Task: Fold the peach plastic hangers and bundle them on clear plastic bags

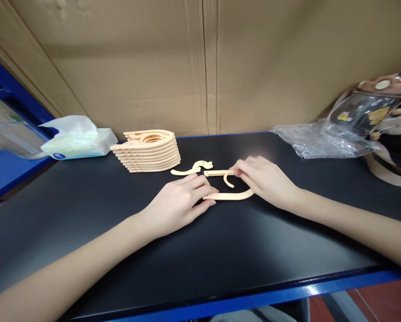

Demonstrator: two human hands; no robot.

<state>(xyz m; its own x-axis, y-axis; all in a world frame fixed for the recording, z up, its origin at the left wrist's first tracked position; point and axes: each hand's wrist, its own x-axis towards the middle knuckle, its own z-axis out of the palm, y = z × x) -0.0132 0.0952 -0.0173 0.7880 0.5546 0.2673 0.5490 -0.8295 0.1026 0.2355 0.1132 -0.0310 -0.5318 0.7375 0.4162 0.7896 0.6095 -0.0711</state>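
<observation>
A cream plastic hanger arm piece (236, 196), curved at its right end, lies low over the black table. My left hand (185, 199) pinches its left end between thumb and fingers. My right hand (262, 179) is closed at the far right, its fingertips on a straight cream bar (218, 173) with a small hook (228, 181) below it. The right palm covers where the curved piece and the bar meet. Just beyond my left hand lies a loose cream hanger hook piece (194, 168). Behind it to the left stands a neat stack of folded cream hangers (147, 152).
A tissue pack (81, 142) sits at the back left beside a blue frame (19, 96). Crumpled clear plastic (308, 138) and a clear bottle with a strap (364, 109) are at the back right. Cardboard (136, 67) walls the rear of the table (187, 264).
</observation>
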